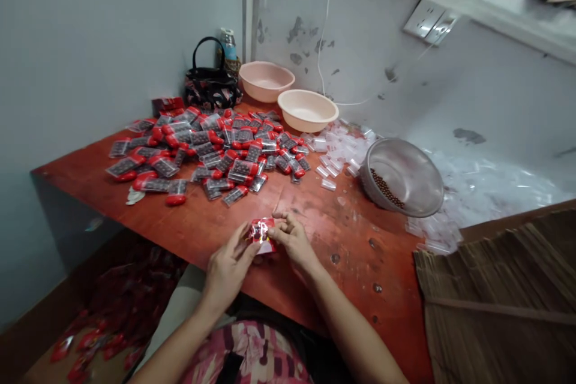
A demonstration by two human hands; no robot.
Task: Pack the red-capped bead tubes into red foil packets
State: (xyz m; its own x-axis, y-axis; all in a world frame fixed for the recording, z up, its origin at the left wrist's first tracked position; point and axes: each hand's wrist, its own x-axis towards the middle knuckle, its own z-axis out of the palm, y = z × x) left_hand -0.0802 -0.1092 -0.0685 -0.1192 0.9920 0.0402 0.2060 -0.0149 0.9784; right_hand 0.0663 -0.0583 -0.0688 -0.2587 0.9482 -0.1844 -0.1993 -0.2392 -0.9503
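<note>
A small shiny red packet (263, 236) is held between both hands, over the front part of the red table (180, 225). My left hand (229, 264) pinches its left side with thumb and fingers. From the right, the fingers of my right hand (292, 241) close on the packet's other side. What the packet contains is too small to make out. Beyond the hands lies a heap of clear packs with dark beads and red ends (243, 169).
Behind the heap stand a black handbag (211, 87), a pink basin (266, 81) and a cream basin (308, 110). A metal bowl (416, 183) with brown beads is at right, near clear plastic sleeves (490, 186) and stacked brown sheets (499, 294). Red packets (105, 339) lie below, left.
</note>
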